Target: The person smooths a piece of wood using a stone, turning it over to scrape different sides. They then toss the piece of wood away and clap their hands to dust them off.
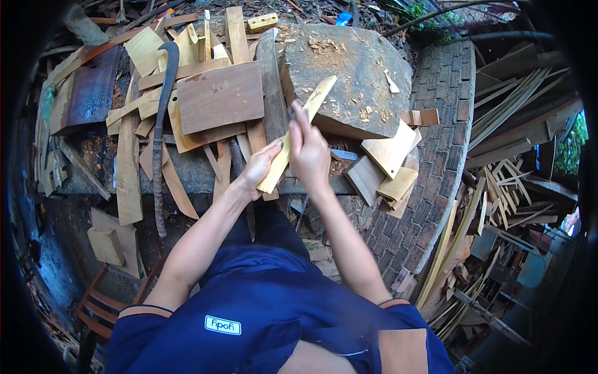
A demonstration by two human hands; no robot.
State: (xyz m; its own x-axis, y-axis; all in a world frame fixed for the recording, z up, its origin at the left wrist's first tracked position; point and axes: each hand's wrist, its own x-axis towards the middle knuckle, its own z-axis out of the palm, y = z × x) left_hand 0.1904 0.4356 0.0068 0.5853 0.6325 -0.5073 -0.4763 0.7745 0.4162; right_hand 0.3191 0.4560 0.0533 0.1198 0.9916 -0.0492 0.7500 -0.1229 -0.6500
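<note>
A pale, narrow strip of wood slants up and to the right in front of me, its far end over a large chopping stump. My left hand is closed round the strip near its lower end. My right hand lies against the strip's right side with its fingers curled and partly smeared by motion. A small dark thing shows at those fingers, too blurred to name. Wood chips are scattered over the stump's top.
Left of the hands, a hooked long-handled blade leans among stacked boards. Wood offcuts lie right of the stump beside a curved brick path. Piled timber strips fill the far right, and a wooden chair stands lower left.
</note>
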